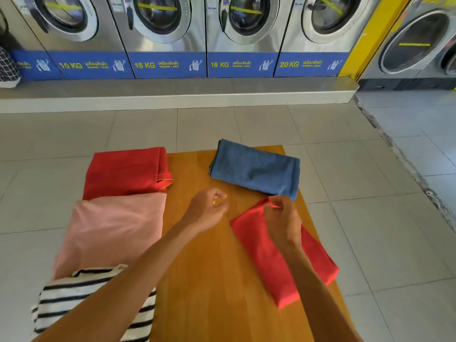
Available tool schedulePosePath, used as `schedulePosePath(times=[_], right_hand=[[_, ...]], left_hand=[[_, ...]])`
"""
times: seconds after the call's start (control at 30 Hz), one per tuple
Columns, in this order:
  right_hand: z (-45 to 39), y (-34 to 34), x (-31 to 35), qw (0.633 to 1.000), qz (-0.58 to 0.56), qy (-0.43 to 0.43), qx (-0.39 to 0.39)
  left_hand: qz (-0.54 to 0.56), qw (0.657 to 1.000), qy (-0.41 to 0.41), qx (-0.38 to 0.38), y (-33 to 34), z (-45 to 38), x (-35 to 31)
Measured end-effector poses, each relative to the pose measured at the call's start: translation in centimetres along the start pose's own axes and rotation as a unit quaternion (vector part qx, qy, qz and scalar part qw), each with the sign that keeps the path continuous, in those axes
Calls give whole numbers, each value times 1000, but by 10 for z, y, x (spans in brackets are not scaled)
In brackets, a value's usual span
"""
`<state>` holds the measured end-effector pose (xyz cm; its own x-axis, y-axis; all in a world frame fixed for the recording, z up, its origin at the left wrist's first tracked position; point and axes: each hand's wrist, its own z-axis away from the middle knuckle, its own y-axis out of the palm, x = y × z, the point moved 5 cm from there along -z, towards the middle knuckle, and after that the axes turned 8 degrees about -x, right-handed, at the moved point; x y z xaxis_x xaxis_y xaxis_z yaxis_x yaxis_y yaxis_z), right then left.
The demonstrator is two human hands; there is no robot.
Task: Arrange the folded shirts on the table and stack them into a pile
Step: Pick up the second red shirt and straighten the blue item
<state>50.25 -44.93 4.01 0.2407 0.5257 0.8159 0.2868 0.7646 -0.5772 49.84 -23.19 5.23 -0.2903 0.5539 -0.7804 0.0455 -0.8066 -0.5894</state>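
Note:
Several folded shirts lie on a wooden table [217, 280]. A dark red shirt [123, 171] is at the far left, with a pink shirt [111, 230] in front of it and a black-and-white striped shirt [64, 294] nearest me. A blue shirt [256, 169] lies at the far right. A bright red shirt [296, 275] lies at the right edge. My right hand [283, 218] pinches that red shirt's far corner. My left hand [209, 208] hovers over the bare middle of the table with loosely curled fingers, holding nothing.
A row of front-loading washing machines [167, 33] on a raised grey step [172, 95] stands beyond the table. Grey floor tiles [370, 193] surround the table. A checked bag [7, 67] sits at the far left on the step.

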Motion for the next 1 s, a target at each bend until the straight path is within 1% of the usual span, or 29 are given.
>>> schedulePosePath(times=[0.13, 0.2, 0.3, 0.4, 0.53, 0.63, 0.7, 0.77, 0.87, 1.0], right_hand=[[-64, -4, -16, 999, 18, 13, -34], [-88, -6, -15, 999, 14, 6, -52], [-117, 1, -17, 998, 24, -9, -56], [-135, 19, -27, 998, 45, 34, -33], [-145, 38, -39, 994, 0, 112, -14], [-147, 49, -48, 991, 17, 134, 4], [-157, 51, -49, 992, 10, 128, -12], [-169, 56, -43, 994, 6, 106, -8], [-177, 74, -25, 997, -5, 66, 33], [-170, 116, 3, 996, -22, 31, 75]], left_hand=[[-15, 999, -28, -32, 7, -60, 2], [-18, 997, -49, -55, 12, -86, 6], [-51, 993, -34, -104, 24, -120, 12], [-32, 991, -23, -130, 35, -141, 9], [34, 992, -29, -117, 54, -153, 12], [59, 988, -36, -138, 60, -151, 23], [71, 987, -35, -138, 56, -147, 27], [73, 987, -27, -140, 46, -140, 29], [50, 985, -32, -164, 24, -136, 38], [14, 979, -60, -196, -14, -139, 58]])
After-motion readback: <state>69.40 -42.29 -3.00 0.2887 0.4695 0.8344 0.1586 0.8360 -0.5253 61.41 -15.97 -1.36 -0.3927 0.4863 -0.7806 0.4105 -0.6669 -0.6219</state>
